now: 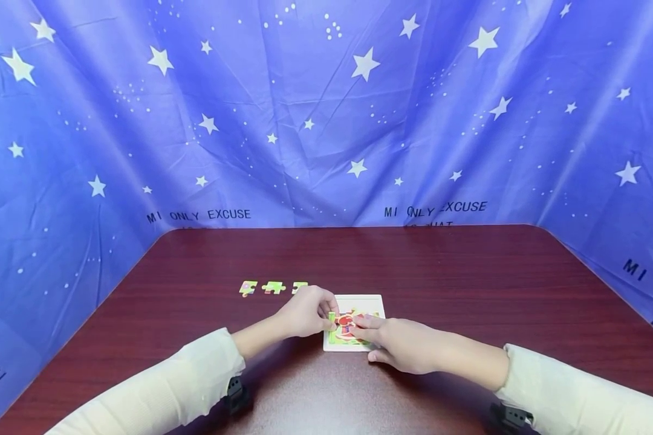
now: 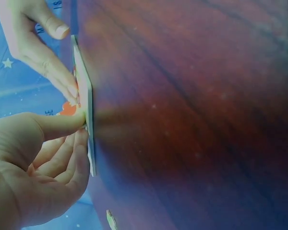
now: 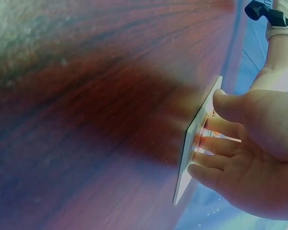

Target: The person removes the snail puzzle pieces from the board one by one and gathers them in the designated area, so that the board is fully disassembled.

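Backdrop [image 1: 283, 90]: one, blue, white stars and black lettering, behind the desk. Desk [image 1: 441, 278]: one, dark red-brown. Sleeves [image 1: 163, 380]: two, pale. Hands: two. The right hand [image 1: 405, 344] is unclenched, fingers extended onto the assembled picture; the left hand [image 1: 306, 311] is bent, thumb and fingers at the picture's left side, and whether it pinches a piece cannot be told. White tray [image 1: 364, 302]: one, flat on the desk between the hands. Black wrist devices [image 1: 237, 394]: two. Assembled picture [image 1: 345, 331]: one, red and green, inside the tray; fingers obstruct a piece count. Loose puzzle pieces [image 1: 274, 287]: three, in a row beyond the left hand, which partly covers the rightmost.
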A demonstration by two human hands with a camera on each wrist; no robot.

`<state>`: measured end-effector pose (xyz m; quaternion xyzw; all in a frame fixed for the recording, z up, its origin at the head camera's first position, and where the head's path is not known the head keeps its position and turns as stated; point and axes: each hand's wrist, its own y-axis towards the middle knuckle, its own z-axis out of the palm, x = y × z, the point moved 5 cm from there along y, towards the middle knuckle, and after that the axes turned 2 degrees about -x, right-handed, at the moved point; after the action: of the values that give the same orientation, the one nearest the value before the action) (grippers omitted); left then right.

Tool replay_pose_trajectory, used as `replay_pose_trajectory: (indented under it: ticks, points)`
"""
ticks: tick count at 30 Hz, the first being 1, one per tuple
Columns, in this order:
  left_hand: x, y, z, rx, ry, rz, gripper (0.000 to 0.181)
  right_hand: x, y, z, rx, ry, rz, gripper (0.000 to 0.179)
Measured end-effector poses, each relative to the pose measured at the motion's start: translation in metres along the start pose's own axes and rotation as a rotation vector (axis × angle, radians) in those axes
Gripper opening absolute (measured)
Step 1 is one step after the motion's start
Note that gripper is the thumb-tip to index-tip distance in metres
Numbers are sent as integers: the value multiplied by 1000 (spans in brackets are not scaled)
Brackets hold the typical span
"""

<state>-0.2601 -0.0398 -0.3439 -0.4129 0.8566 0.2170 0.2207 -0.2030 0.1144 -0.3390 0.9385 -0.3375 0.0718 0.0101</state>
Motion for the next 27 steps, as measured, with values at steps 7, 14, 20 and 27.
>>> replay_pose_trajectory:
  ticks: [7,14,20,27]
  points:
    - [-7,-1,4,-29,59,-11,15,-2,-1,1,-11,-9,6,49]
    - [0,-3,4,-39,-54,-52,14,-2,-2,4,-13,1,3,49]
    - [16,-4,-7,-71,-225,-204,12,-2,-2,5,-9,-7,-3,51]
    - [33,-7,-21,-32,-387,-388,15,-2,-2,4,-15,-16,3,51]
